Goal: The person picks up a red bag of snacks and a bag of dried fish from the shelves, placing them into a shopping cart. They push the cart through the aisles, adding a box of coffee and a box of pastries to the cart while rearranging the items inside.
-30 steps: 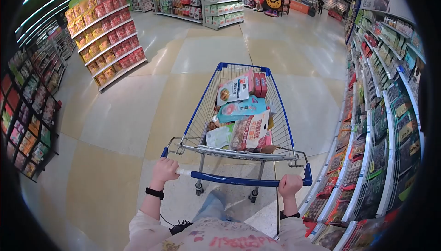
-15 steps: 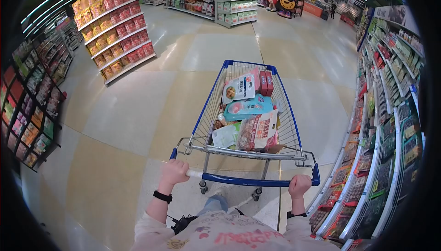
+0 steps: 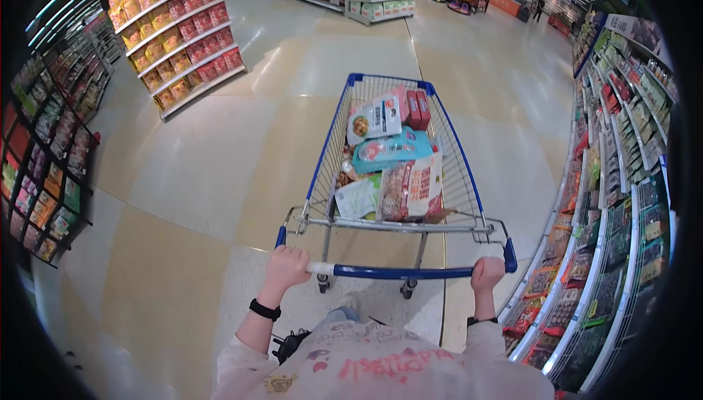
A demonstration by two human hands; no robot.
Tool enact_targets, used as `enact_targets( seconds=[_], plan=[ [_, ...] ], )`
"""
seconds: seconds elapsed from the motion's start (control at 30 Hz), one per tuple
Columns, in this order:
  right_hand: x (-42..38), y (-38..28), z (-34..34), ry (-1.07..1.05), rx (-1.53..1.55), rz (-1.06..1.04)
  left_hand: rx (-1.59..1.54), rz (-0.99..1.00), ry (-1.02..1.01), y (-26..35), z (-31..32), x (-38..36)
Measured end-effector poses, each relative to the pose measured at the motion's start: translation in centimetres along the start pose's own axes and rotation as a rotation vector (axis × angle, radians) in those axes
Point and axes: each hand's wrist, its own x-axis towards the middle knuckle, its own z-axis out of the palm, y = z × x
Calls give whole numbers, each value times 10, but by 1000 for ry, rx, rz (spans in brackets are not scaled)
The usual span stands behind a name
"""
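Note:
Both hands grip the blue handlebar of a wire shopping cart [image 3: 469,158]. My left hand [image 3: 288,267] is closed around the bar's left end, and my right hand [image 3: 488,274] is closed around its right end. Inside the basket, a white food pouch [image 3: 373,118] lies at the far end beside red boxes [image 3: 417,109]. A light-blue package [image 3: 394,149] sits across the middle. Nearer me are a clear-fronted bag with red print [image 3: 412,189] and a white and green packet [image 3: 359,197].
A shelf of red and yellow bags [image 3: 176,34] stands ahead on the left. Long shelving with packaged goods [image 3: 586,231] runs close along the right. A black rack [image 3: 47,173] is at far left. A distant person [image 3: 540,9] stands at the upper right.
The cart appears slightly higher and further left in view, still held by both hands. Shelves on the left have shifted a little up and outward. Cart contents look the same.

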Motion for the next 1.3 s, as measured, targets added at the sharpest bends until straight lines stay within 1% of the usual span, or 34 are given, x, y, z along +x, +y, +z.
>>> enact_targets(
  seconds=[0.27, 0.4, 0.53, 0.67, 0.83, 0.93, 1.0, 1.03, 1.07, 1.13, 1.17, 1.23, 1.27, 1.3],
  plan=[
    [-10, 31, 30, 27, 43, -30, 31, -14, 66, 16, 43, -4],
    [-15, 45, 39, 26, 69, -49, 47, -25, 100, 28, 53, -7],
    [-19, 59, 50, 35, 89, -66, 32, -64, 75, 38, 64, -10],
    [-26, 76, 63, 42, 129, -76, 68, -79, 98, 56, 86, -16],
    [-29, 90, 71, 22, 101, -61, 105, -101, 146, 67, 99, -17],
    [-34, 94, 71, 24, 189, -40, 101, -97, 86, 76, 98, -18],
    [-30, 101, 68, -43, 232, -91, 89, -149, 57, 82, 101, -19],
    [-29, 99, 64, -52, 252, -92, 100, -122, 47, 82, 101, -20],
    [-28, 98, 63, -43, 256, -64, 100, -122, 55, 82, 100, -20],
    [-30, 103, 64, -83, 335, -93, 100, -105, 41, 82, 102, -20],
    [-31, 103, 61, -87, 335, -66, 127, -117, 36, 80, 103, -22],
    [-18, 110, 49, -230, 377, -90, 167, -153, 30, 82, 97, -15],
    [-18, 111, 44, -243, 376, -70, 159, -143, 9, 84, 96, -16],
    [-16, 111, 40, -265, 429, -82, 174, -176, -16, 87, 93, -15]
  ],
)
